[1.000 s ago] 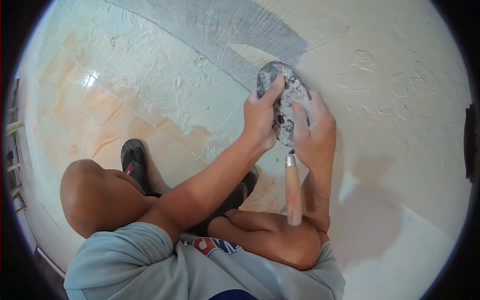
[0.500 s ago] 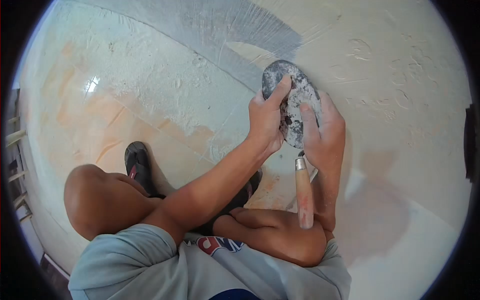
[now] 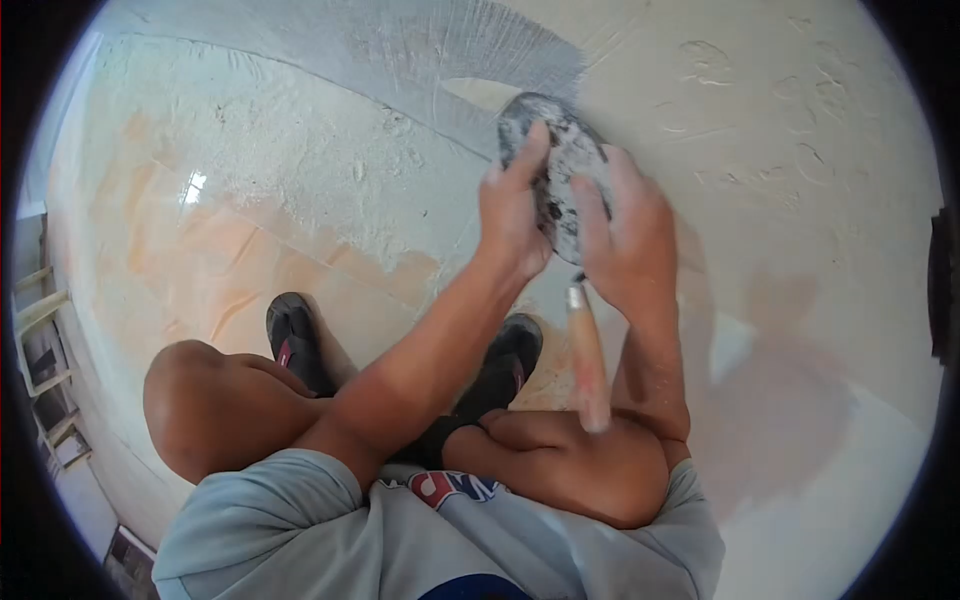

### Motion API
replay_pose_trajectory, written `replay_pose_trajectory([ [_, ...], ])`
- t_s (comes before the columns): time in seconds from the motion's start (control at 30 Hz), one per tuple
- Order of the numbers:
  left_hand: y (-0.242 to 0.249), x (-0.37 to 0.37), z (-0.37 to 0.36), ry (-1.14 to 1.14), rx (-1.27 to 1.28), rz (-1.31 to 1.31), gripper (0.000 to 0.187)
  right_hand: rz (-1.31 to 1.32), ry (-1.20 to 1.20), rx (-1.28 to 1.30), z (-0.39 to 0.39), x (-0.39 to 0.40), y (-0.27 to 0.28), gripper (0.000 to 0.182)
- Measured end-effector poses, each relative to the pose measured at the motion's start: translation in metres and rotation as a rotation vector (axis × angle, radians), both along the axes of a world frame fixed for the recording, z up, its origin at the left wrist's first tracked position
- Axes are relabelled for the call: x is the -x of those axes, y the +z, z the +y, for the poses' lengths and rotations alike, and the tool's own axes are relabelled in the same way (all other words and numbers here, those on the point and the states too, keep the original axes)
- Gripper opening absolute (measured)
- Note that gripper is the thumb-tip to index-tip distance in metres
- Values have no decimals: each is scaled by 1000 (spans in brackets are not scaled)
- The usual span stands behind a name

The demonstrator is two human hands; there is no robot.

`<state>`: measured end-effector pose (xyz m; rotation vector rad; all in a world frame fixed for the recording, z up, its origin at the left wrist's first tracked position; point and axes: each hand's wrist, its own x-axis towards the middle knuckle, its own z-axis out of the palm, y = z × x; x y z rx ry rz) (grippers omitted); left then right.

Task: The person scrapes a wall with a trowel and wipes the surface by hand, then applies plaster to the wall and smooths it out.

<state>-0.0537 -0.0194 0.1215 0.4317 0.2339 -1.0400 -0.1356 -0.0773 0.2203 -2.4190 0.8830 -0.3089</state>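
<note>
A trowel (image 3: 562,165) is between my hands, its dark oval face caked with white powder and patchy black. Its wooden handle (image 3: 588,365), with a metal collar, hangs down from the lower end over my knee and is held by neither hand. My left hand (image 3: 508,215) grips the left side of the oval face, thumb flat on top and fingers underneath. My right hand (image 3: 640,235) clasps the opposite edge, thumb on the face and fingers mostly hidden behind it. White dust covers the fingers of both hands.
Beneath me is a pale floor, with an orange-marbled area (image 3: 240,255) and lumps of whitish residue (image 3: 350,150). A grey, streaked patch (image 3: 400,50) spans the top. My shoes (image 3: 298,340) and bent knees are close below my arms. Framed openings (image 3: 50,370) line the far left.
Both hands and the trowel have moved up and to the left in view, the hold unchanged. The view has shifted slightly, showing more of my shoe between the legs.
</note>
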Motion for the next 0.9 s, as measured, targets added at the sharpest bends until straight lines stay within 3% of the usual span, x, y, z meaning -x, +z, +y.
replay_pose_trajectory([
  [0.1,21,16,-4,27,-126,39,39,-54,-12,-56,-4,11,10,23],
  [0.27,1,3,-1,15,-17,21,34,-13,28,-19,-5,1,-2,24],
  [0.4,18,16,-5,59,-84,44,33,-80,-13,-150,-7,15,14,23],
  [0.53,2,3,-1,49,-60,14,35,-103,43,2,-5,2,-10,21],
  [0.67,18,18,-7,67,-114,28,35,-53,-18,-127,-5,14,11,29],
  [0.8,6,5,-4,63,-18,53,34,-66,71,32,-7,4,-4,25],
  [0.9,6,2,0,38,-46,4,34,-37,41,13,-6,4,-6,25],
])
